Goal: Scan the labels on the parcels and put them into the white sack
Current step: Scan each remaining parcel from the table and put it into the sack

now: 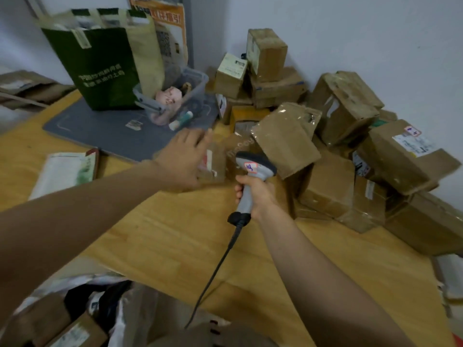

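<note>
Bottom left: white sack (120, 309) open, labelled brown parcels inside. Centre: right hand (259, 196) wraps grey scanner (250, 176) handle; red-edged sticker on head, scrawl unreadable. Left hand (183, 159), fingers spread, over small parcel (213, 164); contact blurred. Right: parcel pile (350, 146) on wooden table (175, 234). Upper left: green bag (100, 68), white Chinese print, blurred.

Single wide-angle view from a head-worn camera, facing forward and down over the near edge of a wooden table (175, 246). Both forearms (75, 221) enter from the lower edge; the left hand (180, 161) and the right hand (259, 196), gripping a scanner (258, 169), lie close, near frame centre. Piled parcels (325, 186) fill the right side against a wall (350, 33); the white sack (117, 329), blurred, probably lies nearest, at the bottom.
</note>
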Demonstrator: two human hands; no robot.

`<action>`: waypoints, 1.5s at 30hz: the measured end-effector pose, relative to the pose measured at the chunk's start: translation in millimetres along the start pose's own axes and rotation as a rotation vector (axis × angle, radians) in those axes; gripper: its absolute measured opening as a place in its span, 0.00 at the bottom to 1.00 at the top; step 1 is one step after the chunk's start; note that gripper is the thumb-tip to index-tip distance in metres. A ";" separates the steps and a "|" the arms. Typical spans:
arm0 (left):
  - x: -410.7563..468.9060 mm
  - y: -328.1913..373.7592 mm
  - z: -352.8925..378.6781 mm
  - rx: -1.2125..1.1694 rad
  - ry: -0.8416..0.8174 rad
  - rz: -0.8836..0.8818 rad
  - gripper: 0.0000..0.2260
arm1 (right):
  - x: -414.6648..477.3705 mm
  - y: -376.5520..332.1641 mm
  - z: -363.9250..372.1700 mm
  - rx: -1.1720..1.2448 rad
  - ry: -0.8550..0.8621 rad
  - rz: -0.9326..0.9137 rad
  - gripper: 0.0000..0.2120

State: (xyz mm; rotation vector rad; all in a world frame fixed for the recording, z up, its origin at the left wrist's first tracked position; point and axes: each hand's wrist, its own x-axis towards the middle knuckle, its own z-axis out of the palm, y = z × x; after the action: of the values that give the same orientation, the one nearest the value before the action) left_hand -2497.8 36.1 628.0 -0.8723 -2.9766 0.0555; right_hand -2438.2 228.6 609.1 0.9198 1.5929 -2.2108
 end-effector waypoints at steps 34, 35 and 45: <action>-148.3 -33.0 48.9 -0.029 0.106 -0.470 0.52 | -67.6 72.9 31.7 -0.716 -0.124 -0.302 0.08; -149.1 -35.1 48.1 -0.023 0.114 -0.483 0.52 | -68.0 73.6 33.5 -0.732 -0.133 -0.321 0.08; -154.2 -43.8 46.8 0.001 0.125 -0.527 0.53 | -73.8 78.3 48.1 -0.825 -0.183 -0.444 0.08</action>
State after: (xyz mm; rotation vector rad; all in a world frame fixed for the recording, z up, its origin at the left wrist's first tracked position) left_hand -2393.9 -85.1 579.0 -0.0668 -2.9749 -0.0148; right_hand -2354.9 145.2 606.0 0.1297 2.4606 -1.4968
